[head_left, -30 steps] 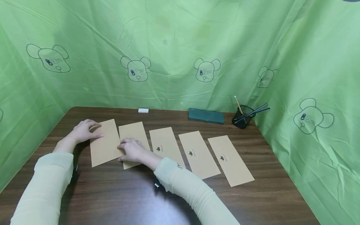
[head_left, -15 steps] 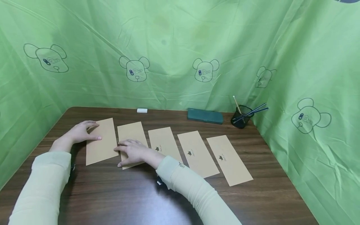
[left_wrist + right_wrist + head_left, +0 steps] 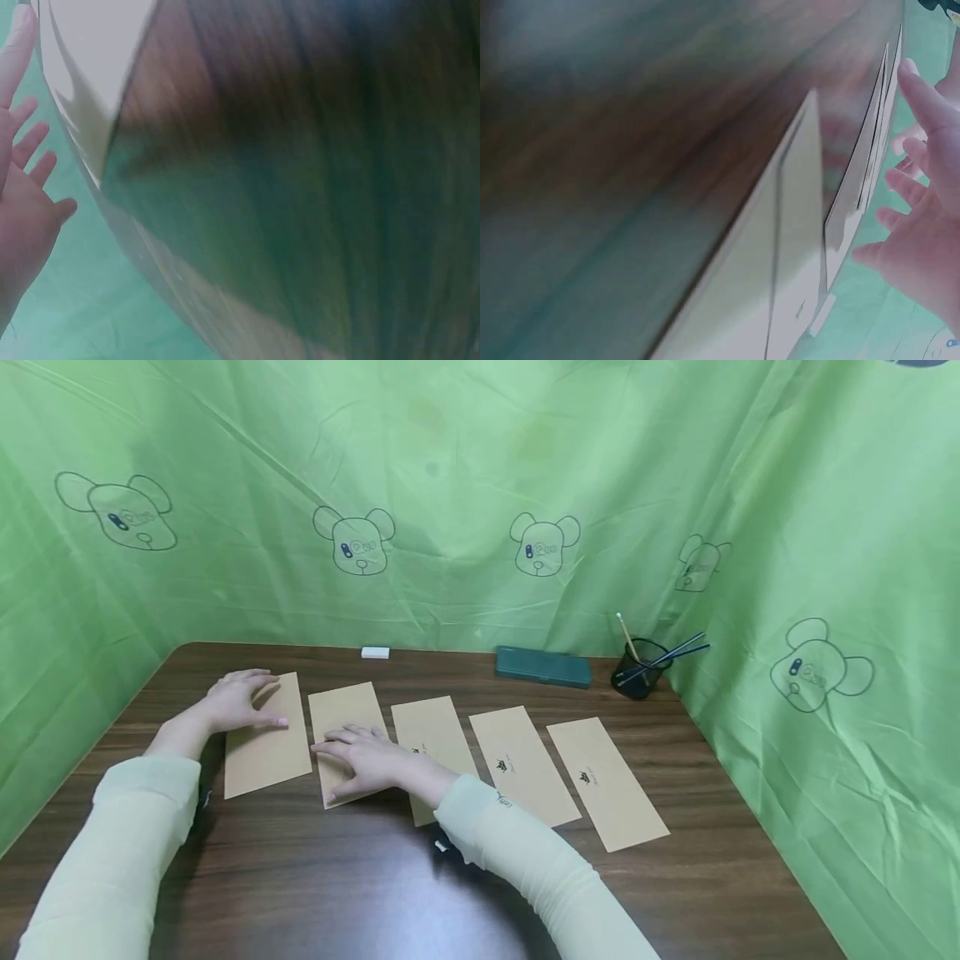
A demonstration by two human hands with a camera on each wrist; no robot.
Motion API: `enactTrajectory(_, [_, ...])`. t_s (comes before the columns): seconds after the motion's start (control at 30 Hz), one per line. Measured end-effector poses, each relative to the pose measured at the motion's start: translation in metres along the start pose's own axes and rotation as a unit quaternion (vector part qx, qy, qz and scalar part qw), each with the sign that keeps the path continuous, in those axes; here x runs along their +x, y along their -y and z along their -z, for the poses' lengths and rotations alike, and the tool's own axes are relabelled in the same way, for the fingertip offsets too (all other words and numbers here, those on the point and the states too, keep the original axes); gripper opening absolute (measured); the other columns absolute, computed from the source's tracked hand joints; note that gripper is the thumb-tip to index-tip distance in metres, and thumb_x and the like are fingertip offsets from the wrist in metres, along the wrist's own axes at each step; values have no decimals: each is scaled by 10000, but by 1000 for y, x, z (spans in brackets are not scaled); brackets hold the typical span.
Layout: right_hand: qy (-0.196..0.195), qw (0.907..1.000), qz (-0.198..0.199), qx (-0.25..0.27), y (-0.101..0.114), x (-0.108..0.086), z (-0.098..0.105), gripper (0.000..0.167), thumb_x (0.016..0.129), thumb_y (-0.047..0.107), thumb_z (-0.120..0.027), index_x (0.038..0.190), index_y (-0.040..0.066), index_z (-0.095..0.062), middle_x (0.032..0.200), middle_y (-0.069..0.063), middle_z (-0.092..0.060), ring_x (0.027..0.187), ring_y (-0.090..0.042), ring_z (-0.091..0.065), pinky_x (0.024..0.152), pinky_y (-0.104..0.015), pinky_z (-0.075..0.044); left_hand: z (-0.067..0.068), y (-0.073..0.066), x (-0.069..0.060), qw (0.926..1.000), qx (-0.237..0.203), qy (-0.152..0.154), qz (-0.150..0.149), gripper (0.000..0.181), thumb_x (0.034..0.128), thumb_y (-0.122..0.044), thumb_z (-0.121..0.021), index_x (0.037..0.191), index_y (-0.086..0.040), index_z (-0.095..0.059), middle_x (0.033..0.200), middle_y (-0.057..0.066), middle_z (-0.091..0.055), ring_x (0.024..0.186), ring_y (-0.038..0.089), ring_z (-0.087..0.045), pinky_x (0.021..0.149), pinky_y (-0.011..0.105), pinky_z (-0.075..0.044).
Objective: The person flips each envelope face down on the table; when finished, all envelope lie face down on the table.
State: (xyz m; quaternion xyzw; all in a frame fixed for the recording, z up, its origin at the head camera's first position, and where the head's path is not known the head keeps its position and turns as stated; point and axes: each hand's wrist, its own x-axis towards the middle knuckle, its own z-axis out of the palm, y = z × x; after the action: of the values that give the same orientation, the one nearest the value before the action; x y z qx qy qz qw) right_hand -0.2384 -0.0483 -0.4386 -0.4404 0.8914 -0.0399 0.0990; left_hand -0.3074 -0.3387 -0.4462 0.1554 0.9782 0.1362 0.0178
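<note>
In the head view my left hand (image 3: 238,701) is over the upper left part of the leftmost tan envelope (image 3: 267,758), fingers spread. My right hand (image 3: 369,761) lies over the second envelope (image 3: 347,703), its fingers spread and loosely bent. Three more envelopes, the third (image 3: 433,727), fourth (image 3: 534,785) and fifth (image 3: 611,793), form a slanting row to the right, with small dark crown prints. The left wrist view shows the left hand (image 3: 26,217) with fingers apart beside a pale envelope (image 3: 94,60). In the right wrist view the right hand (image 3: 926,202) has parted fingers near envelopes (image 3: 742,277).
Along the back edge of the brown wooden table (image 3: 315,877) lie a white block (image 3: 375,652) and a dark green case (image 3: 543,667). A black mesh cup (image 3: 637,672) with several thin sticks stands at the back right. A green curtain (image 3: 450,460) with bear-head drawings surrounds the table.
The leftmost envelope has moved a little left, away from the second one. My right hand has moved slightly right over the second envelope, and my left hand has shifted slightly right on the first. The view has shifted slightly.
</note>
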Motion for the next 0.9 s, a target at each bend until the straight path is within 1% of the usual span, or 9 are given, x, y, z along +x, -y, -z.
enactTrajectory(0.13, [-90,9999,62,12,-8,-12,2,838,788,620,-631,1484,304,-286,1558,37,-235,1443,-275,-160,1119,-538,-221,-3,-14,5,10000,-39,53,5,1010,697,-623,-716,1420,-9,-368,1463,269,-289,1333,514,-178,1009,745,-63])
enactTrajectory(0.2, [-101,9999,-9,-17,-14,-18,3,841,782,627,-631,1480,305,-293,1559,26,-236,1440,-284,-173,1117,-542,-220,-4,-22,7,9999,-110,130,-23,1008,706,-622,-708,1426,-10,-357,1471,270,-273,1342,515,-154,1021,737,-27])
enactTrajectory(0.3, [-150,9997,-162,-71,-22,-27,4,835,773,623,-640,1470,298,-316,1550,4,-259,1429,-296,-207,1108,-556,-230,-5,-33,10,9996,-169,204,-106,987,718,-610,-706,1420,-7,-364,1468,288,-265,1336,528,-153,1029,730,-16])
enactTrajectory(0.4, [-158,9993,-317,-79,-32,-37,5,813,776,606,-649,1459,289,-342,1538,-4,-286,1426,-291,-218,1104,-564,-234,-7,-40,12,9993,-241,258,-128,962,724,-596,-710,1411,-9,-378,1470,306,-248,1335,533,-159,1033,725,-22])
enactTrajectory(0.5, [-114,9991,-394,-70,-39,-45,4,783,787,596,-648,1449,289,-363,1530,4,-302,1431,-286,-203,1107,-562,-234,-9,-45,12,9991,-259,293,-155,948,725,-595,-709,1398,-8,-394,1466,327,-236,1334,534,-163,1031,724,-46])
enactTrajectory(0.67, [-63,9992,-393,-41,-46,-56,3,727,801,586,-642,1417,265,-425,1516,8,-331,1431,-289,-198,1110,-562,-231,-14,-48,13,9992,-237,293,-138,964,709,-615,-711,1383,6,-413,1458,330,-248,1350,511,-157,1034,719,-63])
enactTrajectory(0.9, [-56,9993,-379,-40,-46,-61,3,671,816,574,-632,1387,264,-466,1502,26,-353,1427,-283,-211,1108,-558,-239,-17,-54,13,9986,-415,318,-21,950,682,-607,-739,1339,14,-446,1463,340,-226,1365,496,-139,1034,722,-61])
